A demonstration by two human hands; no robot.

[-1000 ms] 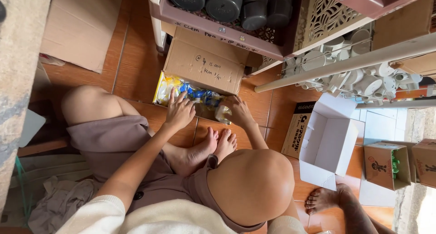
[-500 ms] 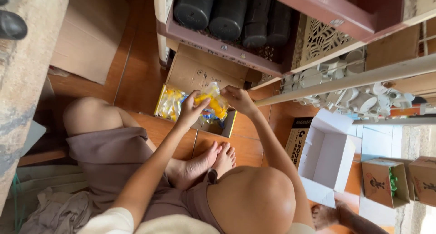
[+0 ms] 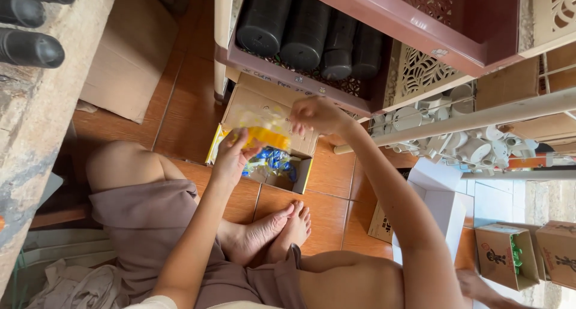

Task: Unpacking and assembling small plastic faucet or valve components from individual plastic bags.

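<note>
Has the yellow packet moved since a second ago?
Yes. The yellow packet has been lifted out of the cardboard box and is held above it by both hands.

Single head view, worn on seated person, looking steeply down past own arms and crossed legs. Faces orange-brown tiled floor (image 3: 186,99), open brown cardboard box (image 3: 273,135) right below centre, close range. Dark red plastic shelf rack (image 3: 384,27) looms near along top edge; rough grey concrete ledge (image 3: 36,123) fills left edge. Only one camera, so nothing shared with any second view.
</note>
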